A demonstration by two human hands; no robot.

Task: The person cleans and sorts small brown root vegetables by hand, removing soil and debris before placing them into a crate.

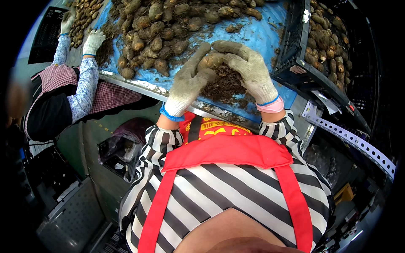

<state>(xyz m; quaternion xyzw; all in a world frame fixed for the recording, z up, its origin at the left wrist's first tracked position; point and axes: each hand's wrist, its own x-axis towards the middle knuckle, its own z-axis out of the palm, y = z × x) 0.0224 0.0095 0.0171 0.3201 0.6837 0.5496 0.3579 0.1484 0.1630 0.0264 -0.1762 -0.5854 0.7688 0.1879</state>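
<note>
A brown, hairy taro (210, 61) is held between my two gloved hands, just above the blue sheet (249, 36) on the table. My left hand (190, 80), in a soiled whitish glove with a blue cuff, curls its fingers and thumb against the taro's left side. From the other side my right hand (249, 67), in a matching glove, wraps over it. Under and between the palms lies a heap of dark root fibres (223, 86). A large pile of taros (156, 33) spreads over the sheet beyond my left hand.
A black crate (295, 50) filled with taros (327, 46) stands at the right. At the left a co-worker's gloved hands (93, 42) are by more taros (84, 19) and a black crate (44, 36). A perforated metal strip (350, 137) runs along the right.
</note>
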